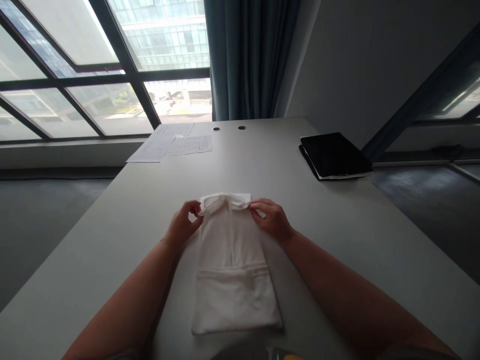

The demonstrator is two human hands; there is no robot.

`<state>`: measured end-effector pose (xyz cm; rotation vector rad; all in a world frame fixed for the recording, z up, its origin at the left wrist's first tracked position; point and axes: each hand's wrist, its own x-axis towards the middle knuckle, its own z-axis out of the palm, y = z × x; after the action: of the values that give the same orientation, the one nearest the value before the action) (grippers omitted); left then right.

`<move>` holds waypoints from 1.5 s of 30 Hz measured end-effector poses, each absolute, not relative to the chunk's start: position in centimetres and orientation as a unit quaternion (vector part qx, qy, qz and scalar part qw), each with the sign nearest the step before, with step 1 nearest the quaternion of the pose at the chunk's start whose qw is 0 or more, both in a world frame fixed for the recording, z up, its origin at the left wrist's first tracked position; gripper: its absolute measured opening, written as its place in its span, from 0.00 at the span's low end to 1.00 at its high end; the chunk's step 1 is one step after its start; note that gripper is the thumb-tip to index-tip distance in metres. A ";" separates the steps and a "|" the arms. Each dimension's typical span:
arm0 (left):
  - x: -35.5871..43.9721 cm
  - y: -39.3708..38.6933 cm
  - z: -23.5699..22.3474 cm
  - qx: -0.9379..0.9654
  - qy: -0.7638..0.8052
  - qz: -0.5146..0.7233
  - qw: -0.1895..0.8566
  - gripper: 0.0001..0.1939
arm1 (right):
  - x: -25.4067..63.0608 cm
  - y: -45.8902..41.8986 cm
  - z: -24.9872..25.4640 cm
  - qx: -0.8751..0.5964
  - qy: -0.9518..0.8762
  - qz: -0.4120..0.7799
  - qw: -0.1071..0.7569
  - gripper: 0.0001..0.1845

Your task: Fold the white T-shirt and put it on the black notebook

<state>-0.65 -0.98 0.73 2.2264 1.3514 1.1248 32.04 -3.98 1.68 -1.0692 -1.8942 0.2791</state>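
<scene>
A white folded garment lies lengthwise on the table in front of me, narrow, with a seam down its middle and a folded-up band across its near end. Its far end is a rumpled, curved edge. My left hand pinches the far left corner between thumb and fingers. At the far right corner, my right hand grips the cloth the same way. Both forearms reach in from the near edge on either side of the garment. What kind of garment it is, I cannot tell for certain.
The white table stretches away to a window and a blue curtain. Printed sheets of paper lie at the far left. A black folder sits at the right edge. Two round holes mark the far end.
</scene>
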 end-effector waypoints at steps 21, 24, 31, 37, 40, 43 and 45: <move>-1.7 -4.5 2.2 0.892 0.372 0.207 0.155 0.12 | 34.9 -5.9 0.9 -0.428 -0.860 0.139 0.241 0.13; -1.6 -4.6 3.2 0.900 0.354 0.175 0.185 0.08 | 35.2 -5.7 1.0 -0.424 -0.869 0.138 0.214 0.16; -0.8 -4.4 2.6 0.867 0.430 0.188 0.171 0.16 | 35.1 -5.7 0.9 -0.401 -0.873 0.136 0.241 0.15; -0.7 -1.9 1.2 0.843 0.425 0.290 0.156 0.16 | 34.1 -3.5 0.9 -0.440 -0.830 0.087 0.332 0.19; -0.1 0.1 0.4 0.848 0.453 0.235 0.140 0.22 | 33.4 -1.6 0.5 -0.473 -0.825 0.075 0.300 0.23; 0.6 1.1 -0.2 0.849 0.494 0.144 0.118 0.28 | 33.3 -0.4 0.0 -0.511 -0.820 0.073 0.247 0.21; 0.8 1.3 -0.3 0.847 0.511 0.103 0.107 0.30 | 33.5 -0.4 -0.3 -0.551 -0.800 0.058 0.228 0.19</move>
<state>0.81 1.25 -0.34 2.4942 1.5034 0.3021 33.48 -0.38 -0.27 -1.5190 -2.2050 0.1609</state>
